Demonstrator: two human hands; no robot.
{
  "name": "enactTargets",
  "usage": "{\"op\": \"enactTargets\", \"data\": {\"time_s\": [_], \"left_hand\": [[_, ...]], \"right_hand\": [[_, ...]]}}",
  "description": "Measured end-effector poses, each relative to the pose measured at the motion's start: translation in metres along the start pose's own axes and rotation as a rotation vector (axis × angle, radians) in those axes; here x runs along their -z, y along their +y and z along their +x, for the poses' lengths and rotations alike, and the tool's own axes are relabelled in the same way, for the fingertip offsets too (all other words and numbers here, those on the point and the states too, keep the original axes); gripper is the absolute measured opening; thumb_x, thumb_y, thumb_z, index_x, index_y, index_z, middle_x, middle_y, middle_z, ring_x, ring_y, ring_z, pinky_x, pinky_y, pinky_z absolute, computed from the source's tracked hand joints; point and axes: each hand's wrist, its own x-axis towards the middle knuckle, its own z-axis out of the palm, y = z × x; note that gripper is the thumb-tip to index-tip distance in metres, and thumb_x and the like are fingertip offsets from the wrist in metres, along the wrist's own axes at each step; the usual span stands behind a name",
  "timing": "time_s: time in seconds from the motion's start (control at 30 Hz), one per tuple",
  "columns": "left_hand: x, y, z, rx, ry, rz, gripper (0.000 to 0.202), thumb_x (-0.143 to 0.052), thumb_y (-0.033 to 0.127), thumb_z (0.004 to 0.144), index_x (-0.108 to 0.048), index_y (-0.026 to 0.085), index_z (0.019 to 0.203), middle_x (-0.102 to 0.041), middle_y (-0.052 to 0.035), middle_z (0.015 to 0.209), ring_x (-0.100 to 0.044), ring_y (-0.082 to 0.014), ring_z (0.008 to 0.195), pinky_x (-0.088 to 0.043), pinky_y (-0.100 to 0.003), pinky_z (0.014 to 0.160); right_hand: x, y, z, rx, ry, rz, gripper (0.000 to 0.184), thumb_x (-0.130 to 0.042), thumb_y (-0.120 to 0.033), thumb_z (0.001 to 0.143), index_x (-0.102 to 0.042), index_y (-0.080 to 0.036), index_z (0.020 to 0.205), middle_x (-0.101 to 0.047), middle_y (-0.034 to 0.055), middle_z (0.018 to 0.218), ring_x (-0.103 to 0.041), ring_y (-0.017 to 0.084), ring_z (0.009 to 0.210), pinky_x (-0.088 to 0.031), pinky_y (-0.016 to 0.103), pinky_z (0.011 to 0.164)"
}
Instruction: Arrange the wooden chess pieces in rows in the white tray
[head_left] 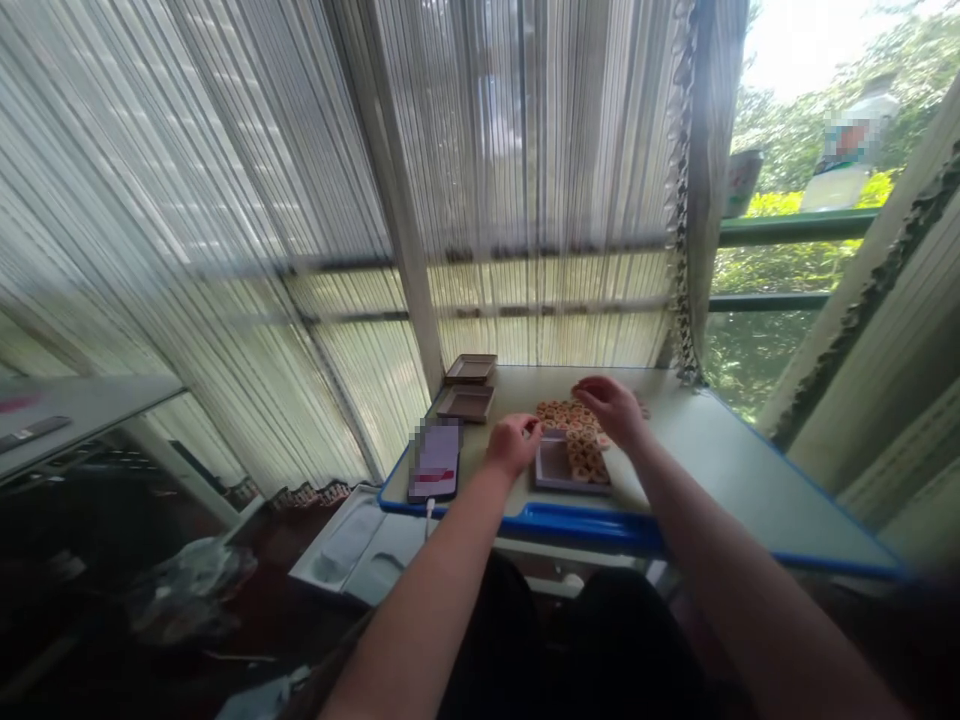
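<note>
On the table, a shallow tray-like box (553, 462) holds rows of small round wooden pieces (588, 458) in its right part; its left part shows a bare bottom. More round pieces (556, 412) lie loose just beyond the box, some with reddish marks, like Chinese chess pieces. My left hand (516, 442) is at the box's left far corner, fingers curled together; what they hold, if anything, I cannot make out. Over the loose pieces, my right hand (609, 405) pinches what looks like one round piece (577, 392) between thumb and fingertips.
A phone (435, 462) with a white cable lies at the table's left edge. Behind it are two shallow trays or lids (466, 402). The table (720, 470) has a blue rim. An open white box (352, 550) sits below, left. Sheer curtains (540, 200) hang behind.
</note>
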Motion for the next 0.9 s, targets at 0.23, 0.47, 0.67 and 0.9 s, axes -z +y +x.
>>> {"op": "enactTargets", "data": {"time_s": [0.23,0.47,0.67,0.9], "left_hand": [[0.002,-0.002,-0.001,0.000,0.003,0.055,0.015,-0.057,0.022,0.075,-0.067,0.016,0.085,-0.068,-0.0037,0.075,-0.059,-0.0138,0.068,-0.046,-0.026,0.070],[0.003,-0.002,-0.001,-0.028,-0.057,0.014,0.013,-0.057,0.024,0.076,-0.067,0.018,0.082,-0.068,-0.0025,0.077,-0.059,-0.0133,0.071,-0.045,-0.025,0.072],[0.001,0.000,0.000,-0.036,-0.051,-0.007,0.013,-0.058,0.027,0.076,-0.067,0.018,0.081,-0.068,-0.0025,0.079,-0.058,-0.0142,0.074,-0.044,-0.026,0.074],[-0.003,-0.001,0.001,-0.053,-0.134,0.066,0.008,-0.062,0.022,0.071,-0.069,0.019,0.071,-0.069,-0.0027,0.078,-0.057,-0.0165,0.081,-0.042,-0.029,0.079]], "right_hand": [[-0.001,0.039,-0.010,0.115,0.157,-0.484,0.022,-0.053,-0.034,0.073,-0.060,-0.019,0.088,-0.066,0.0053,0.078,-0.059,0.019,0.066,-0.045,0.031,0.065],[-0.006,0.033,-0.013,0.053,0.132,-0.416,0.033,-0.054,-0.034,0.073,-0.055,-0.019,0.102,-0.066,0.0049,0.079,-0.059,0.018,0.067,-0.045,0.031,0.065],[-0.009,0.025,-0.015,-0.024,0.095,-0.316,0.049,-0.055,-0.034,0.072,-0.045,-0.018,0.117,-0.066,0.0045,0.081,-0.060,0.018,0.066,-0.046,0.032,0.065],[-0.009,0.023,-0.014,0.030,0.065,-0.362,0.045,-0.054,-0.033,0.072,-0.049,-0.017,0.114,-0.066,0.0048,0.081,-0.060,0.019,0.070,-0.046,0.033,0.067]]}}
